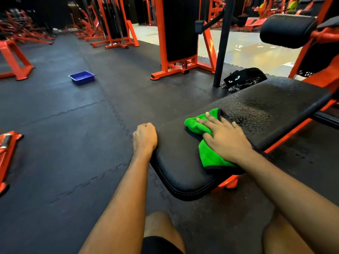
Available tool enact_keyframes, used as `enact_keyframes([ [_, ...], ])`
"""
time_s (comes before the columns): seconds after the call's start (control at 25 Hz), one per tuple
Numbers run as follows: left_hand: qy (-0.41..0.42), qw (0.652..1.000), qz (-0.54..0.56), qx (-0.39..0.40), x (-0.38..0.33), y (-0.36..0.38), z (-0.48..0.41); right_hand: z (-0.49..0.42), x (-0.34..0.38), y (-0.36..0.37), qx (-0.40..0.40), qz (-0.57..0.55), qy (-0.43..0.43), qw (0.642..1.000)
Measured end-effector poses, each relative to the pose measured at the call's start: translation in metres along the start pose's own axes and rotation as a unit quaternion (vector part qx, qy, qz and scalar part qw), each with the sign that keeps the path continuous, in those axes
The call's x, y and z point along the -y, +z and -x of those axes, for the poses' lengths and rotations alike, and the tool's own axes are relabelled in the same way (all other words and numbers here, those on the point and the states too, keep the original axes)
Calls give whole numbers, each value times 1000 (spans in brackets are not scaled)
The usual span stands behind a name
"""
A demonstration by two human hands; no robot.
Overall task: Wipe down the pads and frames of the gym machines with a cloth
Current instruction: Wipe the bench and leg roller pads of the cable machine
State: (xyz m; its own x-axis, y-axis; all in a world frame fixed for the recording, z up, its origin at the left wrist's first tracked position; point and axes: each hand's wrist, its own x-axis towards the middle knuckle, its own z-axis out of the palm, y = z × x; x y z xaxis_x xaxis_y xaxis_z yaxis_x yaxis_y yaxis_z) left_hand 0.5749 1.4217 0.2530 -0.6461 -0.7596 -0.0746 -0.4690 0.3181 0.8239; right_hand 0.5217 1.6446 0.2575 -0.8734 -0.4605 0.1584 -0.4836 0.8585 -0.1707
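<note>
A long black bench pad [183, 173] on an orange frame [286, 136] slants from the lower centre up to the right. Its far half is speckled with wet droplets. A green cloth with a black edge [211, 156] lies on the pad. My right hand [225, 136] presses flat on the cloth with straight fingers. My left hand [145, 138] is curled into a fist against the pad's left edge, and whether it grips the edge is hidden. A black roller pad [288, 30] sits at the top right.
A blue plastic tray [82, 77] stands on the black rubber floor mats at the left. A black belt with chains [244, 79] lies beyond the bench beside a black post [222, 43]. Orange machines stand at the back and left. My knees are at the bottom.
</note>
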Motion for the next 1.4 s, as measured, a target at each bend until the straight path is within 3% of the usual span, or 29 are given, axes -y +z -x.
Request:
enact_keyframes([
  [0.24,-3,1000,6,-4,0,0,2,-83,5,-5,25,-21,127,991],
  [0.52,9,1000,-1,-4,1,-1,7,67,60,3,-63,-16,50,997],
  [0.64,9,1000,-9,0,0,-1,8,59,27,1,-79,-20,72,994],
  [0.84,4,1000,-7,16,-1,-4,11,1,-35,-8,-66,-55,220,972],
  [1.08,8,1000,3,5,-2,-4,11,70,50,16,-153,-41,167,973],
  [1.2,11,1000,1,2,-1,-2,10,55,15,9,-150,-61,157,974],
  [1.4,5,1000,6,-10,-3,-3,8,-8,-63,-15,-105,-69,287,950],
])
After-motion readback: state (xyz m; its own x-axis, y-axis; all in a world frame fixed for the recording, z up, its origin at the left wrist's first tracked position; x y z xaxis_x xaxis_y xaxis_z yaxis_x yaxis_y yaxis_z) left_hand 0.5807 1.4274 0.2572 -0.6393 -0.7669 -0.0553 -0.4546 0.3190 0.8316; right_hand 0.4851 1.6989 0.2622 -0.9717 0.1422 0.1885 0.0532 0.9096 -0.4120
